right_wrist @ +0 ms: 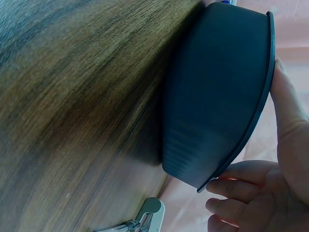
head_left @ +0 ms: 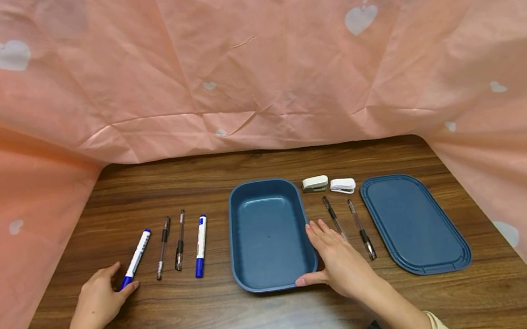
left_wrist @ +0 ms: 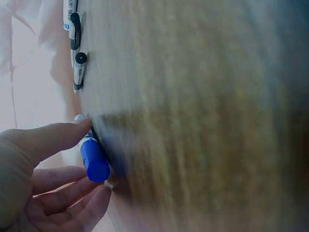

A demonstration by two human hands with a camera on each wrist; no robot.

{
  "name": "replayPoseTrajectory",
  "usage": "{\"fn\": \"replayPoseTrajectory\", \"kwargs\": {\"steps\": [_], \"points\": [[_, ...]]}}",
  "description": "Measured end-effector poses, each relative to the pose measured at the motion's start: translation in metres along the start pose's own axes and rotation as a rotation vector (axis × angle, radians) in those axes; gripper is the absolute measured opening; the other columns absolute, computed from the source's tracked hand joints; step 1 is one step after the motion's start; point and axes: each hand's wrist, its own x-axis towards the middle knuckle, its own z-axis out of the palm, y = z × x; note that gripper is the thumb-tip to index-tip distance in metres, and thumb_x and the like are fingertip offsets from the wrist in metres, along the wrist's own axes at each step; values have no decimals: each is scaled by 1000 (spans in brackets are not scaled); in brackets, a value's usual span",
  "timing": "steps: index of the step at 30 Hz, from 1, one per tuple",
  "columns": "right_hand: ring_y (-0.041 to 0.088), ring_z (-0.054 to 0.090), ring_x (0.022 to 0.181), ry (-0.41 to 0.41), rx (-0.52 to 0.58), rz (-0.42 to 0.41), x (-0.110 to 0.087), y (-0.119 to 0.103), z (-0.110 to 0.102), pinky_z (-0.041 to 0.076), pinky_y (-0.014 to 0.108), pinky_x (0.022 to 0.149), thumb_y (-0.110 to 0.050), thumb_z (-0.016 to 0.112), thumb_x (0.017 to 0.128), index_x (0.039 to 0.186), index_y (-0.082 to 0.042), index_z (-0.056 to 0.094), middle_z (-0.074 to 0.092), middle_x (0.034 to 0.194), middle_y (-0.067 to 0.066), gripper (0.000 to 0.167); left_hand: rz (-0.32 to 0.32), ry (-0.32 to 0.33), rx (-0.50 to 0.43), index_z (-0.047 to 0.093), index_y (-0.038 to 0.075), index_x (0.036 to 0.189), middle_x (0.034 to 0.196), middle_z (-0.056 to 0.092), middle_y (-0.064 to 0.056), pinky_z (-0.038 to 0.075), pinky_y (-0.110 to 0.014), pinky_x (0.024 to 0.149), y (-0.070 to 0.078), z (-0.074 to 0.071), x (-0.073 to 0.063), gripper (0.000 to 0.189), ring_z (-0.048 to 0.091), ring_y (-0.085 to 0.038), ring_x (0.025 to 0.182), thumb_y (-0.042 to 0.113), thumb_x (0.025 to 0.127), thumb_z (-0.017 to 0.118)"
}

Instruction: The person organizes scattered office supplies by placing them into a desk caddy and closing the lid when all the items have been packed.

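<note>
My left hand (head_left: 97,300) is low over the table at the left, its thumb and fingers spread on either side of a white marker (head_left: 135,258) with a blue cap. In the left wrist view the marker's blue cap (left_wrist: 95,162) sits between the thumb (left_wrist: 58,137) and the fingers, and the marker lies on the table. My right hand (head_left: 335,259) rests at the near right corner of a blue, rounded rectangular box (head_left: 267,240). Its thumb is at the near rim and its extended fingers are along the right rim, as the right wrist view of the box (right_wrist: 217,92) confirms.
Left of the box lie two black pens (head_left: 163,249) (head_left: 180,242) and another blue-capped marker (head_left: 201,246). Beyond the right hand are two more pens (head_left: 332,213) (head_left: 362,232), two small staplers (head_left: 315,183) (head_left: 343,185) and a blue lid (head_left: 414,223). Pink curtains (head_left: 252,62) enclose the table.
</note>
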Motion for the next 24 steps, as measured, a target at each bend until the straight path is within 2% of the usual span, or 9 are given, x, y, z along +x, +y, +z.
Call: {"fn": "replayPoseTrajectory", "kwargs": {"steps": [2, 5, 9, 12, 18, 24], "points": [[40, 30, 144, -1, -1, 2, 0, 0, 0, 31, 55, 114, -58, 74, 69, 143, 6, 41, 38, 151, 25, 104, 9, 2, -1, 49, -20, 127, 123, 52, -43, 44, -65, 90, 0, 0, 0, 68, 50, -59, 111, 23, 81, 76], [40, 29, 144, -4, -1, 5, 0, 0, 0, 31, 55, 114, -58, 74, 69, 144, 5, 41, 38, 151, 25, 104, 22, 20, -17, 52, -19, 124, 117, 56, -41, 49, -61, 83, 0, 1, 0, 62, 58, -54, 101, 19, 80, 77], [40, 29, 144, -5, 1, 7, 0, 0, 0, 31, 55, 114, -58, 74, 69, 144, 5, 40, 38, 151, 25, 103, 29, 53, -58, 55, -18, 120, 105, 62, -35, 54, -48, 67, -1, 1, -1, 56, 66, -38, 80, 11, 78, 77], [40, 29, 144, -5, 1, 8, 0, -1, 0, 31, 55, 114, -58, 74, 69, 144, 5, 40, 37, 151, 24, 103, 21, 73, -84, 58, -18, 117, 94, 67, -27, 52, -38, 61, -1, 1, 0, 51, 66, -29, 74, 6, 76, 77], [40, 28, 144, -9, 7, 14, -1, -1, -1, 30, 55, 115, -59, 73, 69, 144, 5, 40, 37, 152, 24, 104, 5, 107, -108, 63, -17, 109, 80, 71, -18, 47, -26, 56, -1, 2, 0, 41, 66, -21, 67, 2, 75, 76], [40, 28, 145, -12, 13, 17, -1, -1, -1, 30, 55, 115, -60, 73, 69, 144, 5, 39, 36, 152, 24, 105, 15, 149, -114, 69, -11, 99, 76, 72, -14, 46, -28, 56, -2, 3, -1, 28, 62, -8, 59, 3, 75, 75]]}}
